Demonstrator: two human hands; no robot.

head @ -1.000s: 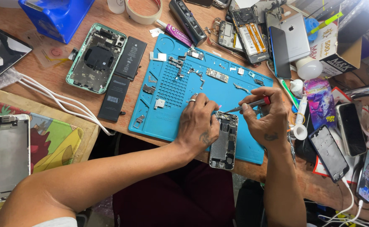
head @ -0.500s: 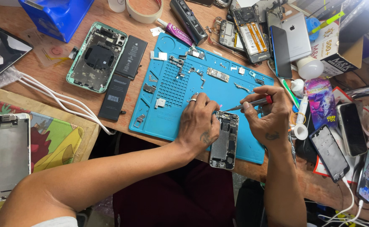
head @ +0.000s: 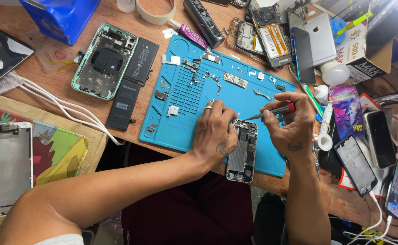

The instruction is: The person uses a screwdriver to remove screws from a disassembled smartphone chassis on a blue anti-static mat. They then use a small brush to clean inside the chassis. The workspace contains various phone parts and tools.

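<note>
On blue mat (head: 181, 95): left hand (head: 215, 134) fingers pinning opened phone (head: 243, 151); right hand (head: 289, 127) fingers clamped on screwdriver (head: 271, 111).

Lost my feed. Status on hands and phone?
Left hand steadies opened phone on blue mat. Right hand grips screwdriver, tip at phone's top. Nothing blocking.

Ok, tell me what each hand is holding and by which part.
The right hand grips a red-collared screwdriver along its handle, tip toward the opened phone. The left hand steadies that phone at its upper left edge, on the blue mat.
</note>
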